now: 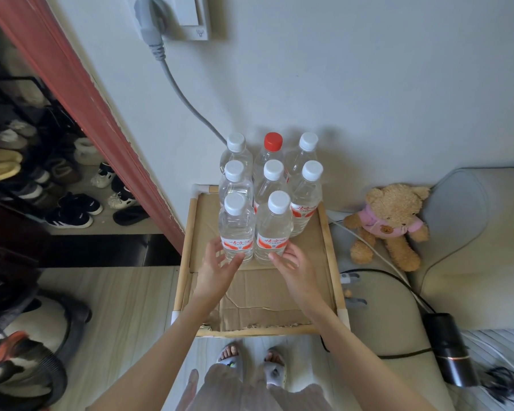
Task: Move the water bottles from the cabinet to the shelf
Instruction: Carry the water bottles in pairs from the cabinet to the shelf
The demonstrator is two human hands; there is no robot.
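I read both hands as spread and holding nothing: left hand [220,260] fingertips just touch the front-left clear plastic water bottle [237,229], right hand [288,256] fingertips touch the front-right one [273,231]. Eight bottles stand toward the far edge of the cardboard-lined wooden-framed surface [267,295]. Whether this is cabinet or shelf I cannot tell, so progress stays unclear.

Seven clear water bottles [269,200] wear white caps, one a red cap [273,141], with red-and-white labels; the shelf [327,232] is pale wood lined with brown cardboard [264,292]; a tan teddy bear [389,223] wears pink
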